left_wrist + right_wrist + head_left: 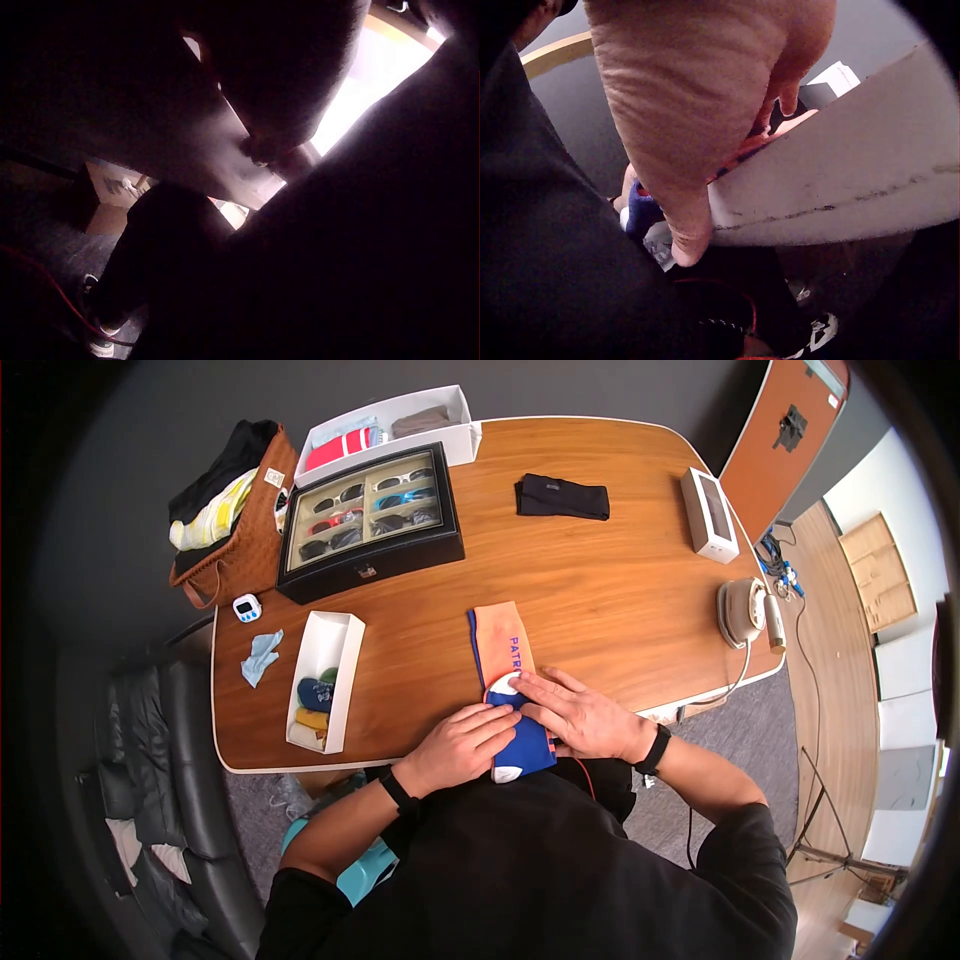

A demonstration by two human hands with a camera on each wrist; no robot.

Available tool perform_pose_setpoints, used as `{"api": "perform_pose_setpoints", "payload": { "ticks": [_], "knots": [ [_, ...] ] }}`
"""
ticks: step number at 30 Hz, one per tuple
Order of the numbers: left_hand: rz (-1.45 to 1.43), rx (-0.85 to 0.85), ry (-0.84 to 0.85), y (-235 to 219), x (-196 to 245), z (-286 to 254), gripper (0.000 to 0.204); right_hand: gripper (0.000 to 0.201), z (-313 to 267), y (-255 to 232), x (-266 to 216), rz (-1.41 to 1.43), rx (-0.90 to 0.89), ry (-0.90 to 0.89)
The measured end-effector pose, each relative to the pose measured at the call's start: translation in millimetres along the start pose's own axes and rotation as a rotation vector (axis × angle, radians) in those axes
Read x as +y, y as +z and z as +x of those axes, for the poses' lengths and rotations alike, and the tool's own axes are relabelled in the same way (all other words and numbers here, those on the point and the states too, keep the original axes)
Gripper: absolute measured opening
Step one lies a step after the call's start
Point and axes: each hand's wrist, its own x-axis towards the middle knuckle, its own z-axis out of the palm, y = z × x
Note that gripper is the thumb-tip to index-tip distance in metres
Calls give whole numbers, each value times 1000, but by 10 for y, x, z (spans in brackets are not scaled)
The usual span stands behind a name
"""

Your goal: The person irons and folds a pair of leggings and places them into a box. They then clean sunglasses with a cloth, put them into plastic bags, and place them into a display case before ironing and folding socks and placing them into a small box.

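Note:
A pair of socks, orange with blue and white parts [499, 633], lies at the table's front edge in the head view, its blue end [528, 748] hanging toward the body. My left hand [463, 747] rests flat on the blue part with straight fingers. My right hand [585, 715] lies over the sock's right side, fingers extended across the white patch. In the right wrist view my right hand [697, 97] presses on the sock at the table edge, thumb pointing down; blue fabric [642, 213] shows beside it. The left wrist view is mostly dark.
A white box with rolled socks [345, 680], light blue cloth [260, 658] and timer [247, 608] stand left. Behind are a glasses case [370, 569], white bin [468, 445] and brown basket [240, 560]. Black cloth [562, 498], narrow box [708, 515] and corded appliance [742, 611] lie farther right.

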Motion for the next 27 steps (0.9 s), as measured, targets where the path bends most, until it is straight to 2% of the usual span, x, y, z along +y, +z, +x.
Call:
{"api": "perform_pose_setpoints", "payload": {
  "ticks": [6, 8, 9, 11, 12, 14, 15, 16, 18, 19, 20, 21, 22, 23, 24, 25, 26, 27],
  "knots": [
    [49, 39, 21, -6, 9, 47, 31, 93, 61, 55, -35, -74, -25, 48],
    [80, 55, 40, -6, 6, 76, 30, 85, 89, 64, -37, -32, 0, 89],
    [-10, 110, -10, -3, -9, 91, 30, 85, 100, 81, -29, -33, 3, 87],
    [-216, 227, -107, -38, -48, 144, 29, 73, 100, 141, 3, 77, 119, 97],
    [-216, 229, -106, -73, -73, 166, 29, 73, 100, 160, 41, 75, 119, 97],
    [-455, 179, -335, -151, -141, 190, 28, 62, 124, 169, 151, 248, 144, 116],
    [-523, 195, -419, -149, -198, 203, 27, 48, 162, 176, 190, 343, 195, 166],
    [-598, 235, -502, -140, -254, 245, 27, 48, 201, 174, 230, 341, 197, 165],
    [-582, 267, -571, -137, -430, 335, 19, 42, 271, 158, 296, 577, 212, 336],
    [-709, 235, -691, -202, -483, 426, 18, 33, 346, 81, 254, 683, 216, 521],
    [-834, 202, -812, -277, -549, 524, 19, 33, 390, 114, 315, 679, 219, 519],
    [-732, 34, -885, -247, -773, 514, 26, 31, 428, 207, 429, 774, 241, 659],
    [-930, 347, -741, -36, -890, 578, 22, 29, 468, 296, 535, 868, 263, 800],
    [-1030, 437, -758, 12, -941, 689, 21, 28, 548, 307, 569, 845, 350, 789],
    [-1129, 526, -773, 28, -1003, 769, 21, 28, 591, 288, 596, 842, 352, 787],
    [-1128, 526, -770, -23, -1047, 819, 21, 29, 673, 167, 550, 665, 337, 840],
    [-1021, 422, -896, -93, -1074, 855, 21, 31, 729, 90, 524, 487, 319, 889],
    [-909, 316, -1015, -145, -1097, 870, 21, 35, 759, 70, 532, 479, 318, 905]
  ]
}}
